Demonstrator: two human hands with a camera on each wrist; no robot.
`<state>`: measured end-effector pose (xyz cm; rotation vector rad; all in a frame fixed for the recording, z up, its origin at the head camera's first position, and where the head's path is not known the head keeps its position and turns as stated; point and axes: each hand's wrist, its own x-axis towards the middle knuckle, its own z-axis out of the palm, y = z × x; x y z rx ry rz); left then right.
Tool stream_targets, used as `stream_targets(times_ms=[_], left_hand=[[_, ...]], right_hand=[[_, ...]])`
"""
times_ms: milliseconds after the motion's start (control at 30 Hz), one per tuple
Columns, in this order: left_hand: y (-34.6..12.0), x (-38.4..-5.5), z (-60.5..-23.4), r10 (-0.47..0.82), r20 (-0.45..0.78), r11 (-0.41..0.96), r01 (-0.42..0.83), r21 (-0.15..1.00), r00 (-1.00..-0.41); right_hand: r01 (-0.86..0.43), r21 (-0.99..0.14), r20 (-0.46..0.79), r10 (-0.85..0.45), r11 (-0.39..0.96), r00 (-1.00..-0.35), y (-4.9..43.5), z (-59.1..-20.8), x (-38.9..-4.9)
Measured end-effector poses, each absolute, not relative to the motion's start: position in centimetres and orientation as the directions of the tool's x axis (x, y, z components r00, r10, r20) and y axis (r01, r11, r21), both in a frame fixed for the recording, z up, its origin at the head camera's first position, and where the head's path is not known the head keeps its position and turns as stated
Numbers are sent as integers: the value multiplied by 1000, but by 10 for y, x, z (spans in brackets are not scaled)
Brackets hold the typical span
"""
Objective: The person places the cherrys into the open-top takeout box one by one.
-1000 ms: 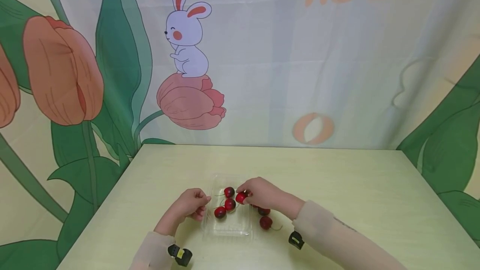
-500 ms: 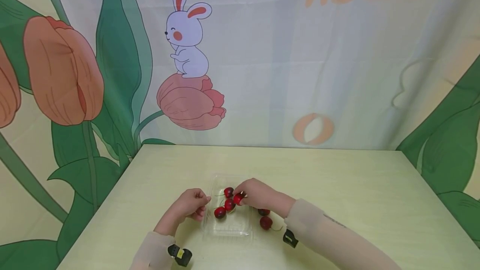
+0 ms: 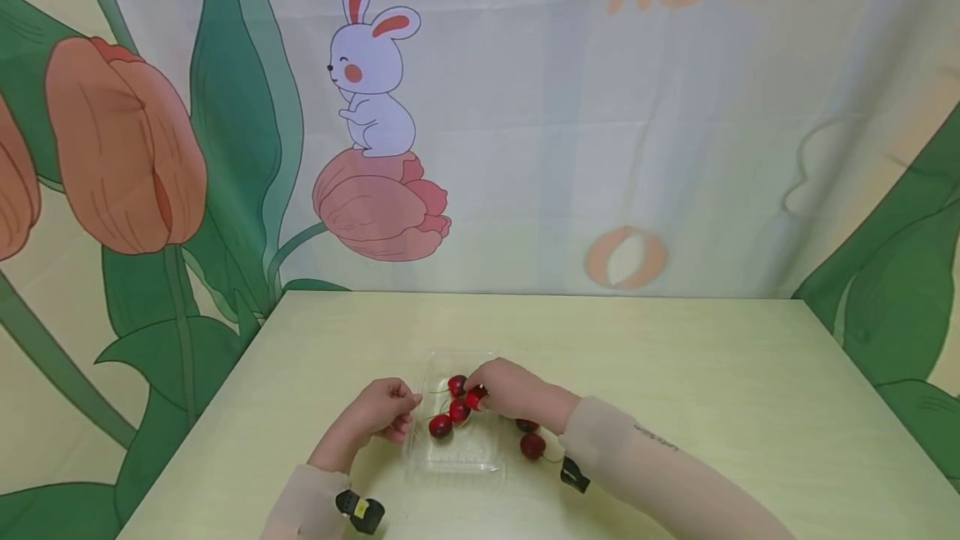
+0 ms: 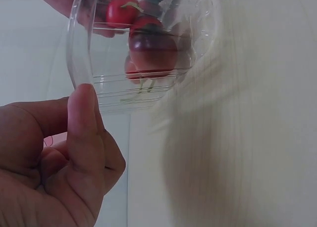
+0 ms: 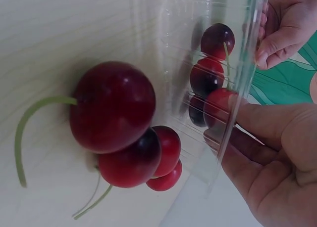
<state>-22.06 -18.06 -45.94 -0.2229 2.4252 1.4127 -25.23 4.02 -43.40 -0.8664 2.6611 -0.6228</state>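
Observation:
A clear plastic box [image 3: 468, 457] lies on the table with several red cherries [image 3: 440, 426] inside, their thin green stems showing. My left hand [image 3: 384, 408] pinches the box's left rim between thumb and fingers, as the left wrist view [image 4: 74, 153] confirms. Over the right part of the box, my right hand [image 3: 510, 390] pinches one bright red cherry [image 3: 476, 398] between thumb and fingers. In the right wrist view that held cherry [image 5: 218, 108] is inside the rim, close beside the other cherries in the box.
Several more cherries [image 3: 532, 446] lie on the table right of the box, partly under the right forearm; the right wrist view shows them grouped together, a dark red one [image 5: 113, 107] nearest. The pale table [image 3: 675, 373] ends at a printed curtain [image 3: 525, 107].
My right hand has moved slightly left and down into the box with the cherry, bringing it against the others. My left hand stays on the rim.

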Motion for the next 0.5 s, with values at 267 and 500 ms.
stream_targets(times_ms=[267,500], left_hand=[[-181,-222,-461,32,-348,497,-287,819,-937],[-182,-220,-460,42,-341,490,-278,826,-939]], right_hand=[[-514,-447,-101,-612,733,-785,36,-441,-256],[-546,-415,-78,-627,728,-775,32,-446,-259]])
